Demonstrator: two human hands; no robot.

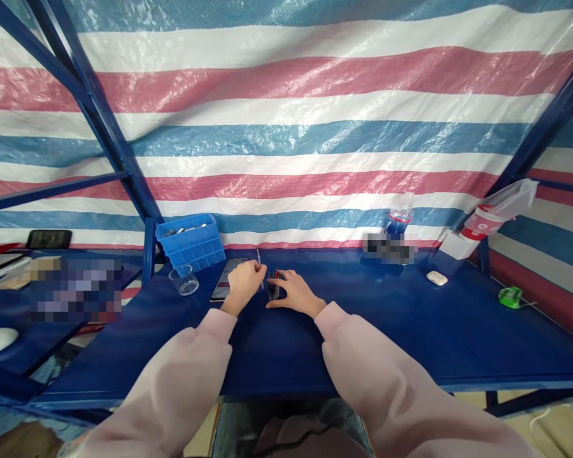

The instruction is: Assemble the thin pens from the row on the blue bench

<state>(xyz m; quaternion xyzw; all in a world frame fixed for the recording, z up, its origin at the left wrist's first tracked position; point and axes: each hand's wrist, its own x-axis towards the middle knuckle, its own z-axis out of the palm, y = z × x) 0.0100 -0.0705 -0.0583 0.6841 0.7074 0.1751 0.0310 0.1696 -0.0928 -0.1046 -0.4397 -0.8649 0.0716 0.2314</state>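
A slim metal tool (258,256) is being held upright in the clenched left hand (242,284). A small dark device (273,285) is being touched by the spread fingers of the open right hand (295,292) on the blue worktop (286,356), with a smartphone (226,280) lying just beside the left hand.

No lettering in view is sharp enough to read.
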